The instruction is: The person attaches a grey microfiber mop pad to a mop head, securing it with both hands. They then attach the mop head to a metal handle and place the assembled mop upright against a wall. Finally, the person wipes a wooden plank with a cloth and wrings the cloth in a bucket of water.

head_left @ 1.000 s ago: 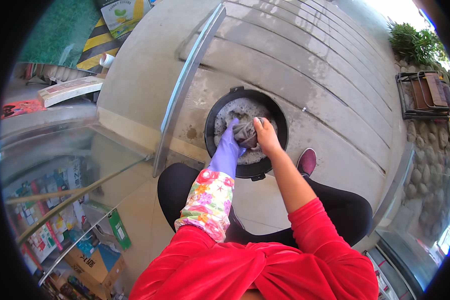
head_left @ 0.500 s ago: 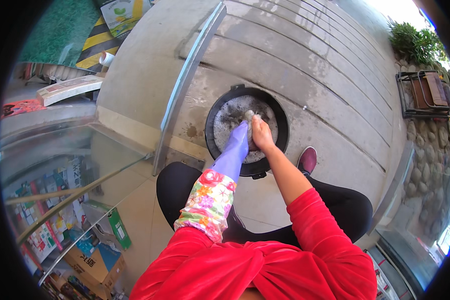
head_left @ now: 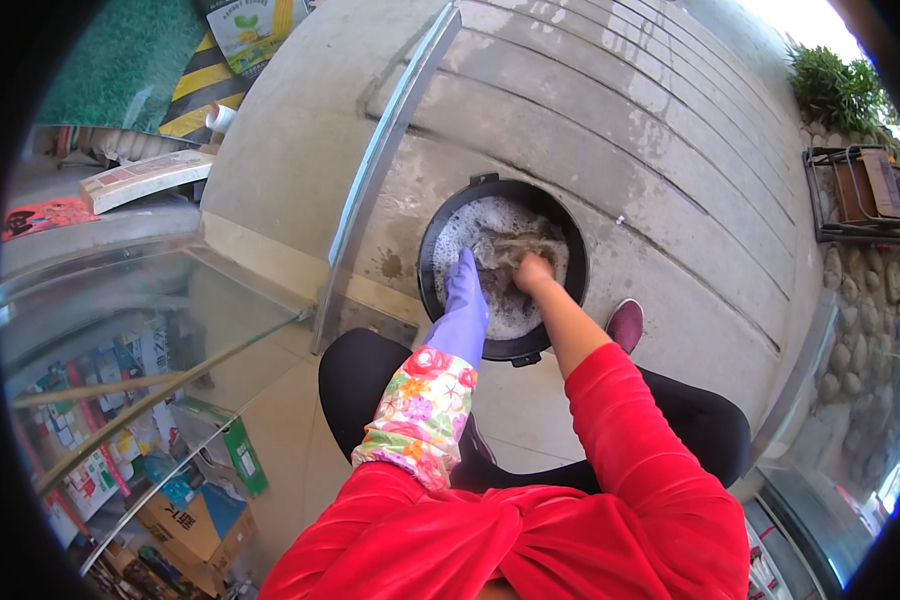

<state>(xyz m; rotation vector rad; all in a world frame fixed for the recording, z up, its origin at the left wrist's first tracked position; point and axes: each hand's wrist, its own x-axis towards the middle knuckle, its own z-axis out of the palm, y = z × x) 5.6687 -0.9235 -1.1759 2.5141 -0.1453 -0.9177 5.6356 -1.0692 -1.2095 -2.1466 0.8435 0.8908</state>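
Note:
A round black basin [head_left: 579,262] of foamy, murky water stands on the ground between my feet. In it, a soaked greyish-brown cloth [head_left: 515,245] lies partly under the suds. My right hand [head_left: 533,273] is bare and closed on the cloth at the basin's right side, its fingertips hidden in the water. Sheathed in a purple rubber glove [head_left: 462,318] with a flowered cuff [head_left: 420,405], my left hand [head_left: 465,280] dips into the foam at the left, beside the cloth. Its thumb points upward, while its other fingers are hidden.
A glass door [head_left: 385,160] stands open left of the basin. Glass shelving [head_left: 150,400] with boxes fills the lower left. My shoe [head_left: 625,325] is just right of the basin. Grooved paving [head_left: 610,120] stretches ahead; a folded metal-framed chair [head_left: 860,190] rests by the stone wall at right.
My hands, together over the basin's middle before, have moved apart. The left has shifted left, the right slightly right and lower, and the cloth now spreads between them in the water.

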